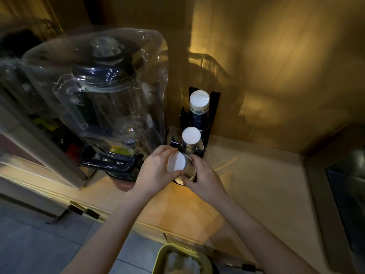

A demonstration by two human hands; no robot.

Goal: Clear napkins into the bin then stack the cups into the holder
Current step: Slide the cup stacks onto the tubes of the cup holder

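A black cup holder (214,107) stands against the back wall of the wooden counter. An upside-down stack of paper cups (199,101) fills its far slot, and a stack of clear cups (191,139) its middle slot. At the near slot both my hands grip an inverted stack of clear cups (177,162) with a white base on top. My left hand (156,171) holds its left side and my right hand (203,175) its right side. The yellow-rimmed bin (160,260) with a liner sits below the counter edge. No napkins are visible.
A large blender under a clear plastic cover (110,91) stands just left of the holder on the counter (246,184). A dark sink (347,194) lies at the far right. Grey floor tiles show at lower left.
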